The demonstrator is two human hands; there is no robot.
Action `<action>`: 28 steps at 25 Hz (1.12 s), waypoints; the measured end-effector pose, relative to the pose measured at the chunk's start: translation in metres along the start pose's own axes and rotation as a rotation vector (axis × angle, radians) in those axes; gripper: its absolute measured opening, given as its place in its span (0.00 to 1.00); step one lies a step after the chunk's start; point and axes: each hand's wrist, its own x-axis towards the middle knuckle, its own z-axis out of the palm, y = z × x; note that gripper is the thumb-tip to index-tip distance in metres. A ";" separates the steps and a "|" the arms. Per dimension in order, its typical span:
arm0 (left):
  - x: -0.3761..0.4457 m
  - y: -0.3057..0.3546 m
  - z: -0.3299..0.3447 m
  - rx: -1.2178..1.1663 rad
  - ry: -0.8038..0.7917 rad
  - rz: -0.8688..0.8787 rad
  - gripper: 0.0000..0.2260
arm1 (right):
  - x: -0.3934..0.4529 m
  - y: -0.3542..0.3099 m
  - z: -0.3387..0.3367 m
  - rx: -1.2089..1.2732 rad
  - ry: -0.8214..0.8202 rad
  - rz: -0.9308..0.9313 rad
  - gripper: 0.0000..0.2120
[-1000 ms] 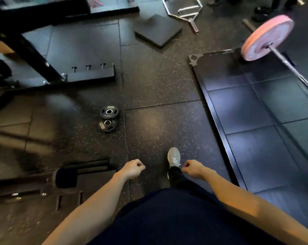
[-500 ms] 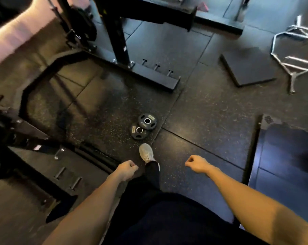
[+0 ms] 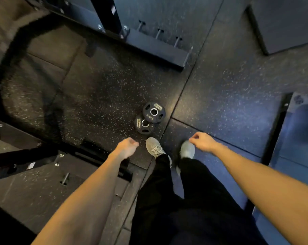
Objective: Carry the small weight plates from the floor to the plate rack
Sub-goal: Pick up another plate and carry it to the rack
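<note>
Black rubber-coated small weight plates (image 3: 150,117) lie overlapped on the floor (image 3: 220,96) just ahead; left hand (image 3: 126,146) and right hand (image 3: 201,141), loosely curled and empty, should hook the grip holes.

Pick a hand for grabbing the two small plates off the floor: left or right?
Left, marginally. The left hand hangs empty on the plates' side, nearer the lower plate that the upper plate overlaps. The right hand, also empty, sits beyond both shoes.

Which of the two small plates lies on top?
The farther plate, marked 2.5KG: its edge overlaps the nearer plate, which lies flat on the floor closest to the shoes.
</note>
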 end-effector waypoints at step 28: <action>0.575 0.054 0.081 0.063 0.172 -0.038 0.20 | 0.570 0.027 0.190 0.777 -0.151 0.378 0.15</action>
